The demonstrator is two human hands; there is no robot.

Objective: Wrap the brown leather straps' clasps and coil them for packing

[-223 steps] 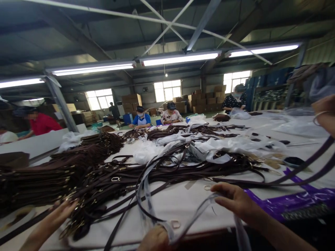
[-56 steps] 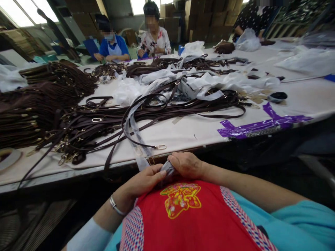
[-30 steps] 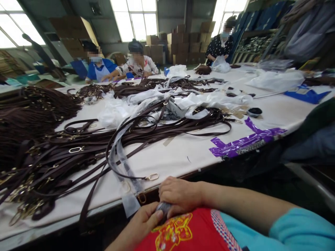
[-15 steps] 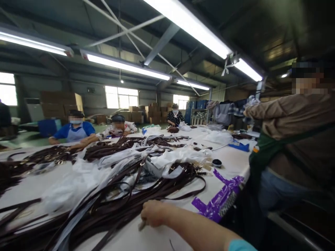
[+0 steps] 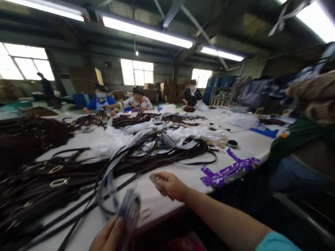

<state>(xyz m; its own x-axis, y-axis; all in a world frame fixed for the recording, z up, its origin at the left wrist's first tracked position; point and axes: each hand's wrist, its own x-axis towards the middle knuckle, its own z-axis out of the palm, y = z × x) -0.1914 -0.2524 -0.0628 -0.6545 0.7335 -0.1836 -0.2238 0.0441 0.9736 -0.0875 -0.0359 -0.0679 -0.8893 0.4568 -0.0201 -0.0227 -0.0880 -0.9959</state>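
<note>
The person's left hand (image 5: 108, 234) was curled, thumb against fingers, around a greyish coil (image 5: 129, 209) with a see-through look, held upright near the front edge of the worktop (image 5: 188, 174). The coil was blurred, so what it was wound from could not be told. The lower part of that hand was cut off by the bottom of the view.

The right hand (image 5: 171, 186) was out ahead and to the right of the left, its thumb and fingers pinched together on a small flat tan piece (image 5: 154, 179). The piece jutted out past the fingertips, above the worktop, clear of the coil.

A pale metal ring (image 5: 144, 213) lay just right of the coil. Behind the coil, a strip of clear plastic (image 5: 113, 181) hung down from the heap of dark straps (image 5: 133, 163), which spread over the left and middle of the worktop. Purple tape (image 5: 227, 173) covered part of the front edge, to the right of the right hand.
</note>
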